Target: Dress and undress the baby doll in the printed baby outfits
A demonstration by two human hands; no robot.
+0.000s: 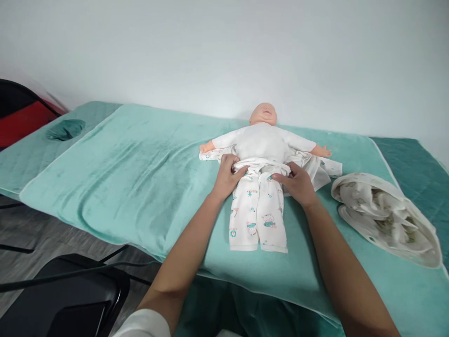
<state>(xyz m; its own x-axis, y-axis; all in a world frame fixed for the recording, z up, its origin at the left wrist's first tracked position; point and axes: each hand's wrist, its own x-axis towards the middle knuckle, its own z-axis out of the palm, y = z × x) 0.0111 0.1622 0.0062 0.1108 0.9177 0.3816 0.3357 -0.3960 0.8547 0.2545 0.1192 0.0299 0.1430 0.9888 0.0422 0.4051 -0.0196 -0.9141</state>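
Right between both hands is a pair of printed baby pants, lying flat with the legs pointing back toward the person and the waist up at the fingers. The left hand has its side of the waist pinched, thumb laid inward over the fabric and fingers curled at the edge. Right hand is pretty much the mirror of that, thumb on the front, fingers tucked by the outer edge, partly hidden. Both forearms stretch forward and angle in toward each other, with a white sleeve bunched up the left arm.

Just beyond the hands there's a baby doll on its back, white torso, arms flung out wide. Some printed clothing is spread under it, poking out past both hands. Off to the right of the right hand sits a crumpled off-white fabric bundle. Everything's on a teal sheet; well left of the left hand, a black chair sits lower down.
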